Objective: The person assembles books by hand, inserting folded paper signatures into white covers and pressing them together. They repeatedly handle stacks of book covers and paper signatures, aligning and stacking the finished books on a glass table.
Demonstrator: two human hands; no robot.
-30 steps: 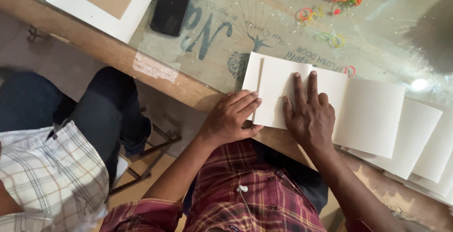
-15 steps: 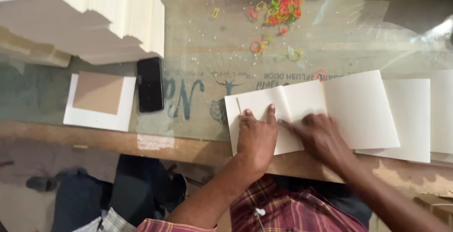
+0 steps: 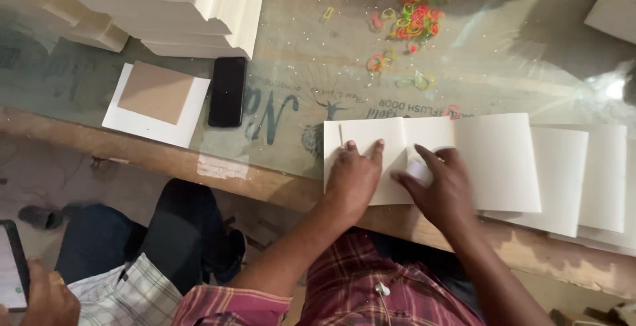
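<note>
A folded cream paper sheet [image 3: 371, 137] lies at the near edge of the glass-topped table [image 3: 311, 67]. My left hand [image 3: 354, 177] presses flat on its left half, fingers apart. My right hand [image 3: 440, 183] rests on the sheet's middle fold with the fingers curled over a small white piece; whether it grips the piece is unclear. To the right, further cream sheets [image 3: 563, 167] overlap in a row along the table edge.
Tall stacks of cream paper [image 3: 172, 8] stand at the back left. A black phone [image 3: 228, 91] lies beside a brown card on a white sheet [image 3: 158, 101]. Coloured rubber bands [image 3: 411, 21] are scattered at the back. Another person [image 3: 99, 286] sits at the lower left holding a phone.
The view has swung up and left, bringing the paper stacks into sight. My right hand has slid from flat on the sheet to its middle fold, fingers curling.
</note>
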